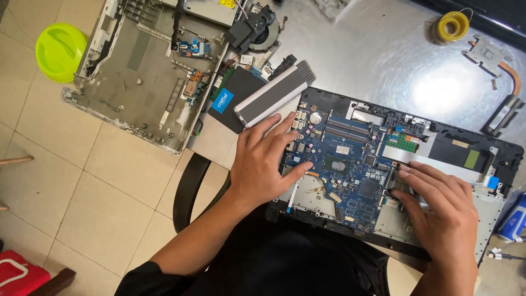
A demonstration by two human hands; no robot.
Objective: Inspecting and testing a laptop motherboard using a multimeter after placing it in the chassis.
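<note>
Brushed-metal table [350, 49] over beige floor tiles; an opened black laptop base [496, 151] lies at its near edge, holding a blue circuit board [345, 164]; left hand [262, 164] rests flat, fingers spread, on the board's left edge; right hand [441, 205] presses extended, close-set fingertips on the board's right edge, gripping nothing; a stripped grey chassis [148, 71] lies upper left.

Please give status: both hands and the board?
Left hand flat on blue motherboard, left edge. Right hand pressing its right edge. Grey battery lies beside, apart.
</note>
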